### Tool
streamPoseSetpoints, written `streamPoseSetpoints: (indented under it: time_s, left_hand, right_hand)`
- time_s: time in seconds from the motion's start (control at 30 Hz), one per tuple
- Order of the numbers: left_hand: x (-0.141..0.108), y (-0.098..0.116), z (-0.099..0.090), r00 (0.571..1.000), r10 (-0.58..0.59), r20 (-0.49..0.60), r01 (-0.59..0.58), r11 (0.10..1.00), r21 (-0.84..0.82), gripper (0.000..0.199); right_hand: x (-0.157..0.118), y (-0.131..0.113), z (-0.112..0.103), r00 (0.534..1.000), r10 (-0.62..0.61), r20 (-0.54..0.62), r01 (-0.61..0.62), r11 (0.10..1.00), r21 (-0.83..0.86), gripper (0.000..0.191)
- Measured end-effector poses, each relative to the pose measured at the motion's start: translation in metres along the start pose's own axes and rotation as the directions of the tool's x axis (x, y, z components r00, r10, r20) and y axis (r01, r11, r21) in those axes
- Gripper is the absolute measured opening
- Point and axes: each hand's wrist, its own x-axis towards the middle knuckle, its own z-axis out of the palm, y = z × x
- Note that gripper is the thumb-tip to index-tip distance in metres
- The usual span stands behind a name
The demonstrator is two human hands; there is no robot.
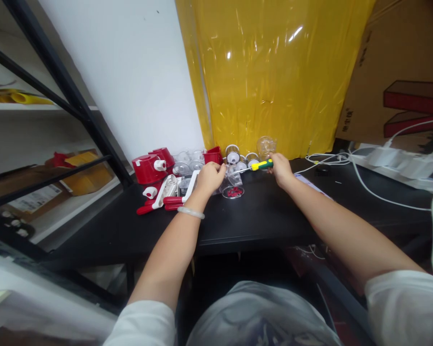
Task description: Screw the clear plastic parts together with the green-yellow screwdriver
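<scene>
My right hand (pixel 282 171) is closed round the end of a screwdriver (pixel 262 165) with a yellow and green handle. Its thin metal shaft points left, toward the fingertips of my left hand (pixel 210 179). Those fingers are bent together in a pinch, and what they grip is hidden. Just right of them sits a clear plastic piece (pixel 234 179), behind a round clear part with a red insert (pixel 233 192). White handles with red grips (pixel 173 203) lie beside my left wrist. Behind my right fingers stands a clear round container (pixel 266 146).
Red plastic housings (pixel 147 169) stand at the left of the black table (pixel 252 218), near several clear cups (pixel 183 161). Metal-rimmed drums (pixel 233 154) and a red hopper (pixel 212 155) line the back. White cables (pixel 368 185) and a power strip (pixel 400 166) occupy the right.
</scene>
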Motion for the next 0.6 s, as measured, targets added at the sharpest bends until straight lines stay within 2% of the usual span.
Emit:
streamPoseSetpoints:
  time_s: [0.23,0.37,0.5,0.6]
  left_hand:
    - [0.000,0.001,-0.001,1.000,0.001,0.000,-0.001,1.000,0.000,0.048]
    - [0.000,0.001,-0.001,1.000,0.015,0.008,-0.015,1.000,-0.001,0.050]
    - [0.001,-0.001,0.001,1.000,0.023,0.000,-0.023,1.000,0.013,0.049]
    - [0.001,-0.002,0.001,1.000,0.028,-0.002,-0.028,1.000,0.010,0.049]
  right_hand:
    - [-0.005,-0.007,0.006,0.998,0.050,-0.049,-0.043,0.991,0.124,0.019]
    - [-0.004,-0.006,0.003,0.999,0.046,-0.024,-0.043,0.993,0.108,0.016]
    - [0.000,0.000,-0.002,0.999,-0.037,-0.029,0.037,0.999,-0.014,0.028]
    - [0.001,0.003,-0.003,0.999,-0.047,-0.023,0.046,0.998,-0.052,0.037]
